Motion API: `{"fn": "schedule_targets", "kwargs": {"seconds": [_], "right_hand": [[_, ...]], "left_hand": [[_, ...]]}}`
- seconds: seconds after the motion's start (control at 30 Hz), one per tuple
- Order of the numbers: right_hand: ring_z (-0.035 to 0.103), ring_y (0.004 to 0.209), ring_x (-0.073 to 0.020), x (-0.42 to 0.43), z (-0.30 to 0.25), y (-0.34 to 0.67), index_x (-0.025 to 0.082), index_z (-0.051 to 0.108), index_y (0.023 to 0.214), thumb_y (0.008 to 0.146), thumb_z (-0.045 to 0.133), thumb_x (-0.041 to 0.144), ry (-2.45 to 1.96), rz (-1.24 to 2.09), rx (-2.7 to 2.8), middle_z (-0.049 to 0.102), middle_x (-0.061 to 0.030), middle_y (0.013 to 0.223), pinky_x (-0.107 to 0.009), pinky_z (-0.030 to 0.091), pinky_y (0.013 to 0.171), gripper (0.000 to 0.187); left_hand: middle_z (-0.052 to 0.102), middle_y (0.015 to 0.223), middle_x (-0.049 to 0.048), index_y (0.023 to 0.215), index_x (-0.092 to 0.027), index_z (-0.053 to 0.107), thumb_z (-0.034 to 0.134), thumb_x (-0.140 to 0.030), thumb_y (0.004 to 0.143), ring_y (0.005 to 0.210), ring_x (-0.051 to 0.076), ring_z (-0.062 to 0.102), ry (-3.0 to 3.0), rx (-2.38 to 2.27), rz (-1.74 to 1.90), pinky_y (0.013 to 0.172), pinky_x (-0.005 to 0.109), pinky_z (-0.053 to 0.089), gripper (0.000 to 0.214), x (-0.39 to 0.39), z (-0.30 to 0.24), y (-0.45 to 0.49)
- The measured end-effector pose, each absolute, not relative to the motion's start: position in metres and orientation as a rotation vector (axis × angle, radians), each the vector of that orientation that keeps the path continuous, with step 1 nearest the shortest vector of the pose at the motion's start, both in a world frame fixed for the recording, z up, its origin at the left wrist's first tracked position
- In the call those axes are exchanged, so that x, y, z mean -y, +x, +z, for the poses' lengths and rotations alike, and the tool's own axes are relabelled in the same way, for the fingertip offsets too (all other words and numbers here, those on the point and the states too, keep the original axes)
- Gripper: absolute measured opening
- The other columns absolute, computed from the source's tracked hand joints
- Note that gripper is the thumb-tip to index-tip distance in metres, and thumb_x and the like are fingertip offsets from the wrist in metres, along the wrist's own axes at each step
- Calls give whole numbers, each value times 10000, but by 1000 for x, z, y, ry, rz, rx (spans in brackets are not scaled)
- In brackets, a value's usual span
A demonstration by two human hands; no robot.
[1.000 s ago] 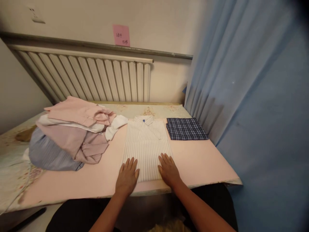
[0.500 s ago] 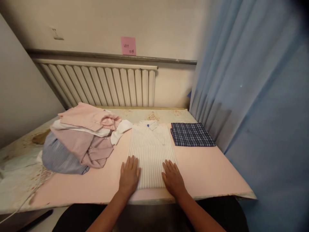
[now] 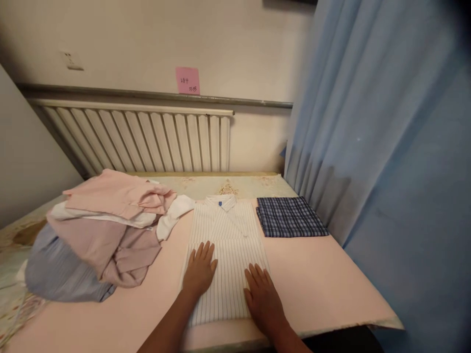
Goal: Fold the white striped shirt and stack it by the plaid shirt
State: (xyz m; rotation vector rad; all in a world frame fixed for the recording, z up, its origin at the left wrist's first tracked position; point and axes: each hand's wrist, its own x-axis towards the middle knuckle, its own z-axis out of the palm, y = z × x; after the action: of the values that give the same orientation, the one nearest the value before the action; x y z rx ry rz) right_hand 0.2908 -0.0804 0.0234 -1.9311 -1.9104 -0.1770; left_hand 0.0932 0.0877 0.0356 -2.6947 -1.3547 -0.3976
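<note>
A white shirt with thin dark stripes (image 3: 230,279) lies flat in front of me, its sides tucked in and its collar at the far end. A small blue label shows inside the collar. My left hand (image 3: 200,268) rests flat on the left part of the shirt, fingers spread. On the lower right edge of the shirt lies my right hand (image 3: 262,294), also flat with fingers stretched out. Neither hand grips the fabric.
A heap of pink, white, mauve and blue-grey garments (image 3: 106,235) lies at the left. To the right of the shirt is a folded dark plaid cloth (image 3: 289,216). A blue curtain (image 3: 349,147) hangs along the right side; a radiator (image 3: 147,139) stands behind the table.
My left hand has slid a little farther up the shirt. The right hand stays near the lower right edge. My view has tilted up and moved slightly closer.
</note>
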Motion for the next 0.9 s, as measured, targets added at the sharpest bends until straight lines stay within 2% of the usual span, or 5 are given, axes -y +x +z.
{"fn": "schedule_targets", "kwargs": {"seconds": [0.17,0.33,0.5,0.73,0.9], "right_hand": [[300,1382,-257,77,18,293,206,435,1381,852,457,170,-1942,-137,1905,424,-55,1453,-477,280,1127,530],[358,1349,-293,48,27,273,146,509,1317,854,485,204,-1975,-64,1817,440,-116,1434,-500,317,1103,468],[208,1417,-256,4,48,253,190,423,1385,928,451,347,-1695,-63,2051,313,-73,1515,-493,217,1151,484],[184,1424,-240,-15,39,292,238,382,1415,941,421,376,-1865,-103,1990,299,-42,1522,-501,180,1153,495],[189,1423,-240,-8,32,310,207,345,1440,947,382,423,-2007,-120,1892,273,-62,1527,-466,186,1155,539]], "left_hand": [[364,1501,65,1430,-185,362,294,-402,940,1407,280,250,-2666,1337,-460,1118,507,213,540,-93,29,91],[399,1480,75,1417,-179,389,310,-394,934,1396,291,274,-2646,1301,-520,1111,521,223,534,-94,25,91],[423,1464,81,1412,-199,399,308,-408,935,1382,291,307,-2639,1274,-575,1098,524,251,529,-95,23,88],[409,1475,67,1422,-201,379,300,-413,941,1391,282,289,-2650,1287,-564,1106,521,242,532,-97,23,89],[387,1488,64,1428,-214,370,302,-420,938,1402,282,266,-2655,1326,-557,1107,523,244,535,-96,22,88]]}}
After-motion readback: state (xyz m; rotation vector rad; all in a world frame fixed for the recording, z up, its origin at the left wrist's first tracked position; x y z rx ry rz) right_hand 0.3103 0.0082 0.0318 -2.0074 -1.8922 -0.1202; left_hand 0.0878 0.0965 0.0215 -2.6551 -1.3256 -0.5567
